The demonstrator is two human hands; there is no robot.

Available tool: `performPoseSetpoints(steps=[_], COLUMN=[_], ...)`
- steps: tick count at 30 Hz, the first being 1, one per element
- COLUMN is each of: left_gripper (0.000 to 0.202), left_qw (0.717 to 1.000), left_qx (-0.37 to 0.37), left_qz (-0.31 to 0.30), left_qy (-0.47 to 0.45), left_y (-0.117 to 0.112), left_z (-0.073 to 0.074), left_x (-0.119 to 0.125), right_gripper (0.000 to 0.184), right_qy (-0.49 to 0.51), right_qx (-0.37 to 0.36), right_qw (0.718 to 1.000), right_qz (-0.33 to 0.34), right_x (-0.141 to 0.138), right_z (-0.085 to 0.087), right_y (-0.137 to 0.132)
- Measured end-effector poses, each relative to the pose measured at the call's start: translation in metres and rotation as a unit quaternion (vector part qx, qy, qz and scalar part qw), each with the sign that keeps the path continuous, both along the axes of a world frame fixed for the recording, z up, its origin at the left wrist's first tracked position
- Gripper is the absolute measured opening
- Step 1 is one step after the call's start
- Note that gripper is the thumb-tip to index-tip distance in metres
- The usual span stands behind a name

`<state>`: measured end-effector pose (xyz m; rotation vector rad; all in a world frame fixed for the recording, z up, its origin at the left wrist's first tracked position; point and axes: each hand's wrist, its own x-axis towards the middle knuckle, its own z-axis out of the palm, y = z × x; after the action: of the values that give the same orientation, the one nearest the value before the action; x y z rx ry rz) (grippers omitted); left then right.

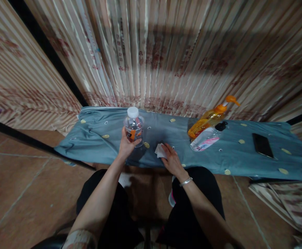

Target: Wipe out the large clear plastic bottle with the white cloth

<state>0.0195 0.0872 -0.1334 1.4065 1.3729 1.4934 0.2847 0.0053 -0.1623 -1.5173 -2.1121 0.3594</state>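
Note:
A clear plastic bottle (133,126) with a white cap and an orange label stands upright on a low table under a blue-grey cloth (96,133). My left hand (127,145) is wrapped round the bottle's lower part. To its right my right hand (171,159) lies on the cloth, its fingers pressed onto a small white tissue (159,151). A silver bangle circles my right wrist.
An orange pump bottle (211,118) and a clear bottle with a black cap (206,139) stand at the table's right middle. A black phone (262,145) lies further right. Striped curtains hang behind. Brown tiled floor spreads to the left.

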Motion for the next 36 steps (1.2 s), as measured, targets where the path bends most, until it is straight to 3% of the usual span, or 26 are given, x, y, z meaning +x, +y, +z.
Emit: performPoseSetpoints(steps=[7, 23, 31, 34, 36], left_gripper=[0.114, 0.116, 0.118, 0.112, 0.108], left_qw=[1.0, 0.999, 0.997, 0.996, 0.995], left_qx=[0.0, -0.03, -0.066, -0.074, -0.077], left_qz=[-0.009, 0.002, 0.032, 0.047, 0.055], left_qy=[0.007, 0.018, 0.022, 0.018, 0.014], left_y=[-0.004, -0.013, -0.035, -0.048, -0.055], left_z=[0.002, -0.011, -0.011, -0.009, -0.006], left_x=[-0.007, -0.011, -0.015, -0.017, -0.019], right_gripper=[0.064, 0.066, 0.075, 0.073, 0.066], right_qy=[-0.01, -0.015, -0.016, 0.04, 0.095], right_qx=[-0.009, -0.007, -0.033, -0.017, 0.014], right_qw=[1.0, 1.0, 0.999, 0.998, 0.993], right_qz=[-0.019, -0.026, -0.025, -0.033, -0.066], right_x=[0.002, -0.004, -0.001, 0.023, 0.054], right_z=[-0.005, -0.007, 0.023, 0.038, 0.045], right_y=[0.004, 0.004, -0.016, -0.039, -0.054])
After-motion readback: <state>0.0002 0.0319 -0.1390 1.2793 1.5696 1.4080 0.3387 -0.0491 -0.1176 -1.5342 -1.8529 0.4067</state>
